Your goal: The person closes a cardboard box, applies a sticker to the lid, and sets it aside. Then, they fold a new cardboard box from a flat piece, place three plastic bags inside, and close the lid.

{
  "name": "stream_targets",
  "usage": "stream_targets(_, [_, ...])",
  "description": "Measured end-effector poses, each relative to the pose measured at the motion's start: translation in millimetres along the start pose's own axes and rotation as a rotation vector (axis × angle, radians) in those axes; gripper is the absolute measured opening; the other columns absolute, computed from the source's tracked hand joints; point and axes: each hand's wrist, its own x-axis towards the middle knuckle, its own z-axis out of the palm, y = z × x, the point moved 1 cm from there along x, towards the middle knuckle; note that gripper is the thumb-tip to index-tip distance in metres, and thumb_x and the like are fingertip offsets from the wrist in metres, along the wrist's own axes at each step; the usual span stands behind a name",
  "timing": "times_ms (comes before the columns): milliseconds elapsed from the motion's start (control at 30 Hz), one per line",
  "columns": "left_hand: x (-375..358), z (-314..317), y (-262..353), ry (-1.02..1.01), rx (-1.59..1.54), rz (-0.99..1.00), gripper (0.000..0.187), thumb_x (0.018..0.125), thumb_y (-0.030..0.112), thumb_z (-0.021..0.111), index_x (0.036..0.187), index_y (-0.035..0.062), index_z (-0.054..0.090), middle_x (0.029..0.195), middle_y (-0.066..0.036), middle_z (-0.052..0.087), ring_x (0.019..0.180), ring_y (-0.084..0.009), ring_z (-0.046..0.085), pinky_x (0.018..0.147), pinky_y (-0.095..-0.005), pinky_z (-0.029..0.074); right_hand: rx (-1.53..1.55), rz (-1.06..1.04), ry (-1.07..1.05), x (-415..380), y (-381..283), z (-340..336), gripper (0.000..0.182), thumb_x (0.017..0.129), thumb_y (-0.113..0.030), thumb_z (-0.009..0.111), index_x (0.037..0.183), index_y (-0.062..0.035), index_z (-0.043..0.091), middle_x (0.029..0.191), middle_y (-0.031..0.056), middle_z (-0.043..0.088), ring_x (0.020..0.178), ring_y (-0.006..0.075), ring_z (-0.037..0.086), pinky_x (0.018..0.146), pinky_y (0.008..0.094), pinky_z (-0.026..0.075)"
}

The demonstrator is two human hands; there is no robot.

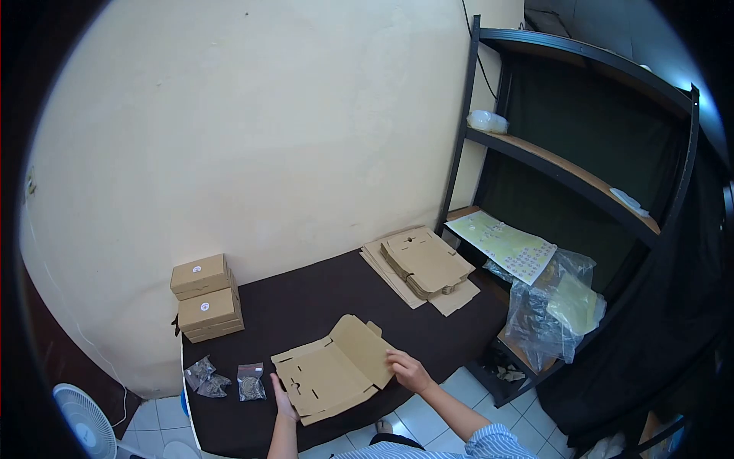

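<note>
Now flat near the worktop's front edge: cardboard box blank point(334, 371), long axis slanting from front-left up to back-right. Left hand point(284, 402) at its front-left edge, fingers spread flat; right hand point(409, 372) at right flap, fingers pinching the edge. Both equally near.

Both forearms enter from bottom edge, angled up and inward. Left hand point(284, 399): fingers extended, fairly flat, palm down, bare forearm near vertical. Right hand point(408, 370): fingers curled loosely forward, wrist bent, forearm running down-right to a striped sleeve point(489, 444). Hands well apart.
</note>
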Motion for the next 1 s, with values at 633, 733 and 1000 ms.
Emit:
stream_targets(633, [12, -27, -105, 0.249, 0.035, 0.133, 0.043, 0.082, 0.002, 0.058, 0.123, 0.0065, 0.045, 0.11, -0.008, 0.054, 0.11, -0.0229, 0.05, 0.092, -0.0363, 0.042, 0.584, 0.999, -0.175, -22, 61, 147, 0.06, 0.073, 0.006, 0.061, 0.128, -0.001, 0.041, 0.118, 0.0118, 0.056, 0.107, 0.0209, 0.055, 0.091, 0.0319, 0.044])
stream_targets(733, [1, -6, -79, 0.379, 0.038, 0.293, 0.041, 0.084, 0.014, 0.06, 0.121, 0.004, 0.047, 0.114, -0.008, 0.055, 0.105, -0.0206, 0.054, 0.091, -0.0331, 0.042, 0.806, 1.09, -0.304, -13, 78, 134, 0.066, 0.074, 0.006, 0.061, 0.134, -0.0012, 0.037, 0.116, 0.012, 0.058, 0.103, 0.0181, 0.058, 0.089, 0.0306, 0.045])
stream_targets(1000, [-10, 4, -60, 0.366, 0.041, 0.36, 0.043, 0.088, 0.028, 0.05, 0.121, 0.0, 0.049, 0.131, -0.014, 0.045, 0.121, -0.0246, 0.042, 0.102, -0.039, 0.033, 0.218, 0.835, -0.378, 12, 99, 113, 0.072, 0.068, -0.004, 0.072, 0.133, -0.0037, 0.041, 0.109, 0.0146, 0.061, 0.098, 0.0231, 0.06, 0.087, 0.0319, 0.047])
